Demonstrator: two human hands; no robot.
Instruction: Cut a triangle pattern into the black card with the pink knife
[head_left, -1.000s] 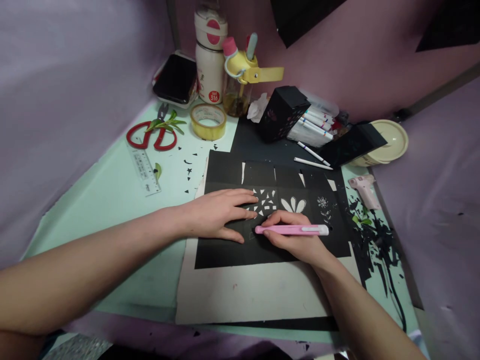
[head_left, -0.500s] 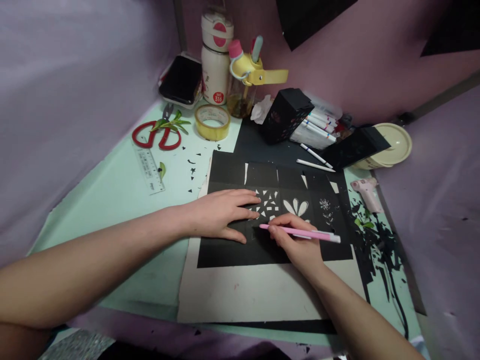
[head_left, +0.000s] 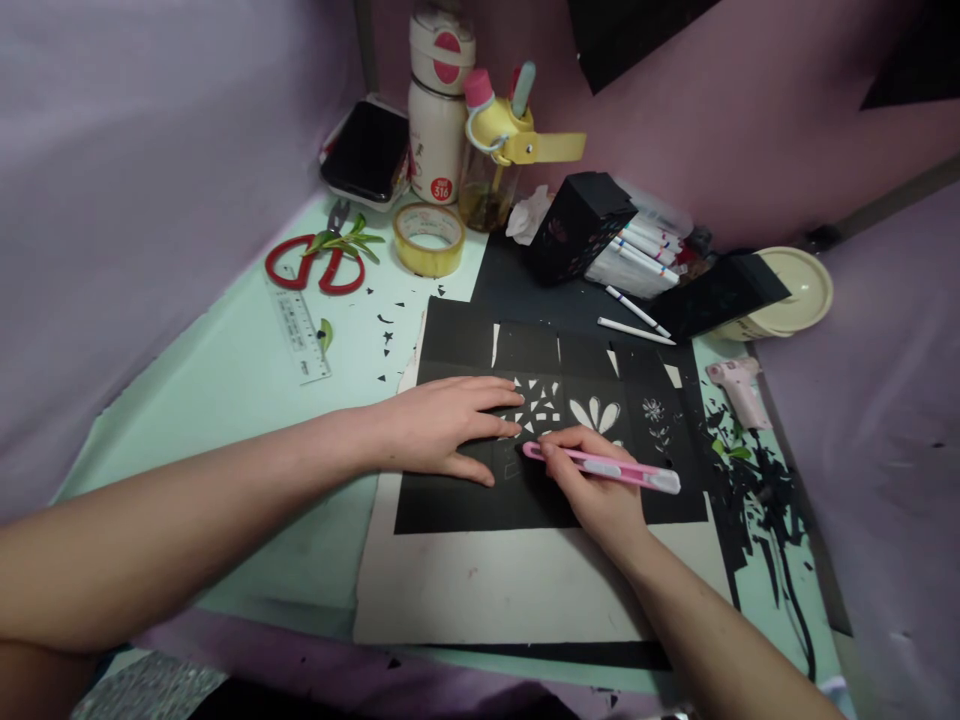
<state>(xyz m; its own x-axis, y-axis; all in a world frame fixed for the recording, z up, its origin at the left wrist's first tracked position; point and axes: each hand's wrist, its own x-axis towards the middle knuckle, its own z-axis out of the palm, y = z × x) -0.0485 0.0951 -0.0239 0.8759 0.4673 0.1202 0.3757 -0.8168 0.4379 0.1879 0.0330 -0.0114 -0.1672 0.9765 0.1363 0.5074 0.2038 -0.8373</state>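
Black card lies on a pale board, with small angular holes, petal-shaped cut-outs and a fine flower pattern across it. My left hand rests flat on the card's left part, fingers spread beside the angular holes. In my right hand is a pink craft knife, held like a pen, its tip at the card just right of my left fingers. A faint outlined shape shows on the card below the tip. Whether the blade touches the card cannot be made out.
Red-handled scissors, a clear ruler and a tape roll lie at left. Bottles, a black box and markers stand or lie behind. A glue gun and black scraps are at right.
The craft knife has rolled in my right fingers, showing its slider side, and its tip sits slightly higher. My left hand stays put. The view has shifted slightly.
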